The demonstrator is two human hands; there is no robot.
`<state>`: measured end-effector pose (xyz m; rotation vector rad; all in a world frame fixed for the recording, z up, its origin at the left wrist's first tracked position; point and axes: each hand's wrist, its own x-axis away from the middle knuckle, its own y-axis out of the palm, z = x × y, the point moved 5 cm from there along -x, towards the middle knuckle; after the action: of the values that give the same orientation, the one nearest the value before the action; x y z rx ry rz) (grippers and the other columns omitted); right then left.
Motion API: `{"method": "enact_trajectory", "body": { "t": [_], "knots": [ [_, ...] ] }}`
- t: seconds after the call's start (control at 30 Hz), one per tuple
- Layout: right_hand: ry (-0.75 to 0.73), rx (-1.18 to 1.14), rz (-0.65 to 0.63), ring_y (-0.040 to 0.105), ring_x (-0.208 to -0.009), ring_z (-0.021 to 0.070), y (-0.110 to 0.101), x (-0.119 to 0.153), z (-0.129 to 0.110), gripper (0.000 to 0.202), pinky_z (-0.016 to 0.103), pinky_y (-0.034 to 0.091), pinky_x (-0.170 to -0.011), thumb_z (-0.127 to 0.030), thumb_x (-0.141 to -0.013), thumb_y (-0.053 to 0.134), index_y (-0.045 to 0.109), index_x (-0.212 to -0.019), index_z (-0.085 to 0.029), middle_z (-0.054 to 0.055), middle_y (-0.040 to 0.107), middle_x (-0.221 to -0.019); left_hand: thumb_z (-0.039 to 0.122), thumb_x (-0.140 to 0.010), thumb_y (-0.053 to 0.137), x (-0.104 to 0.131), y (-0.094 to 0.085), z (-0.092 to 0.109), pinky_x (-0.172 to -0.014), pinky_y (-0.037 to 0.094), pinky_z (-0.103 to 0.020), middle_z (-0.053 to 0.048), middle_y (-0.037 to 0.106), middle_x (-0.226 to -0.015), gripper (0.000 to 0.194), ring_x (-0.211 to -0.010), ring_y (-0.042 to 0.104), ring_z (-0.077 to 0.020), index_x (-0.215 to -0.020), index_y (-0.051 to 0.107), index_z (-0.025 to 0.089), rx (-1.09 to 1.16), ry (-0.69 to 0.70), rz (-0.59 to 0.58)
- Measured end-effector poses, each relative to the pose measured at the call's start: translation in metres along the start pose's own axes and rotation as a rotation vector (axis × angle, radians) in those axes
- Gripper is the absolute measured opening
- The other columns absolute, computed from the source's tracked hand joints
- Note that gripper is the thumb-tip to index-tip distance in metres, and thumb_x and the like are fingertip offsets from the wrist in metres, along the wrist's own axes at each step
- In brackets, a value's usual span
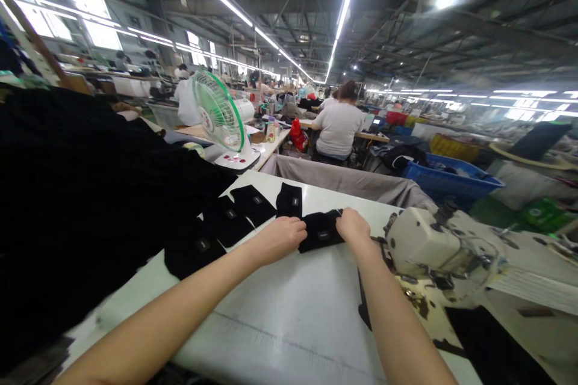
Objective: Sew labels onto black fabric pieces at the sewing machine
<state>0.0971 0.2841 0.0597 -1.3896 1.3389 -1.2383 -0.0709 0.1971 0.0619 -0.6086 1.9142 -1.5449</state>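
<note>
A small black fabric piece [321, 232] with a little label lies stretched between my two hands over the pale worktable [289, 307]. My left hand [285, 238] pinches its left edge, and my right hand [352, 226] pinches its upper right corner. Just behind my left hand is another labelled black piece [289, 198]. More labelled black pieces [253, 203] lie overlapping to the left, beside a large dark heap of fabric [90, 192].
A sewing machine [424, 243] stands at the right, with black fabric [497, 343] near its base. A green fan [219, 111] stands beyond the table's back left. Behind are a grey cloth-lined bin [347, 179], a blue crate [451, 180] and a seated person [341, 126].
</note>
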Motion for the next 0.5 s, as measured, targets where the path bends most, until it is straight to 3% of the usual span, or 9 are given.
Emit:
{"method": "enact_trajectory", "body": {
  "t": [0.1,0.17,0.3,0.37,0.43,0.5],
  "knots": [
    [0.020,0.003,-0.107,0.066,-0.097,0.0196,0.017,-0.014,0.006,0.029,0.040,0.057,-0.083,-0.038,-0.097,0.062,0.063,-0.117,-0.017,0.007,0.066,-0.115,0.009,-0.082,0.064,0.000,0.023,-0.009,-0.077,0.051,-0.030,-0.007,0.066,-0.092,0.009,-0.090,0.062,-0.0207,-0.089,0.067,0.014,0.084,-0.004,-0.048],
    [0.013,0.006,-0.142,0.067,-0.093,0.0186,0.021,-0.017,0.010,0.027,0.038,0.058,-0.080,-0.038,-0.097,0.062,0.064,-0.114,-0.017,0.006,0.067,-0.111,0.010,-0.083,0.064,0.001,0.029,-0.007,-0.076,0.052,-0.032,-0.008,0.066,-0.091,0.007,-0.089,0.062,-0.0216,-0.087,0.067,0.013,0.066,0.010,-0.037],
    [-0.044,0.014,-0.064,0.067,-0.092,0.0196,-0.002,-0.027,0.001,0.026,0.037,0.056,-0.080,-0.037,-0.096,0.062,0.065,-0.111,-0.016,0.009,0.067,-0.110,0.015,-0.087,0.061,-0.004,0.015,0.003,-0.070,0.052,-0.037,-0.010,0.065,-0.088,0.005,-0.084,0.060,-0.0242,-0.087,0.065,0.012,-0.016,0.030,-0.020],
    [-0.118,0.008,0.029,0.065,-0.100,0.0228,-0.021,-0.041,-0.020,0.028,0.039,0.055,-0.083,-0.034,-0.096,0.060,0.064,-0.116,-0.016,0.013,0.064,-0.120,0.018,-0.090,0.058,-0.011,0.000,0.002,-0.072,0.052,-0.040,-0.011,0.064,-0.094,0.010,-0.088,0.060,-0.0264,-0.093,0.064,0.011,-0.029,-0.035,0.015],
    [-0.233,-0.002,0.088,0.062,-0.109,0.0241,-0.034,-0.059,-0.053,0.030,0.043,0.053,-0.090,-0.035,-0.097,0.059,0.062,-0.122,-0.018,0.012,0.060,-0.129,0.015,-0.093,0.052,-0.019,-0.009,-0.010,-0.078,0.052,-0.041,-0.014,0.063,-0.101,0.014,-0.098,0.059,-0.0285,-0.101,0.063,0.010,-0.020,-0.218,0.018],
    [-0.356,-0.008,0.083,0.061,-0.112,0.0249,-0.033,-0.077,-0.090,0.035,0.046,0.053,-0.093,-0.037,-0.097,0.061,0.059,-0.125,-0.018,0.010,0.058,-0.132,0.011,-0.094,0.049,-0.024,-0.006,-0.025,-0.080,0.053,-0.041,-0.017,0.061,-0.106,0.018,-0.105,0.058,-0.0298,-0.107,0.061,0.009,0.011,-0.437,-0.033]
  ]
}}
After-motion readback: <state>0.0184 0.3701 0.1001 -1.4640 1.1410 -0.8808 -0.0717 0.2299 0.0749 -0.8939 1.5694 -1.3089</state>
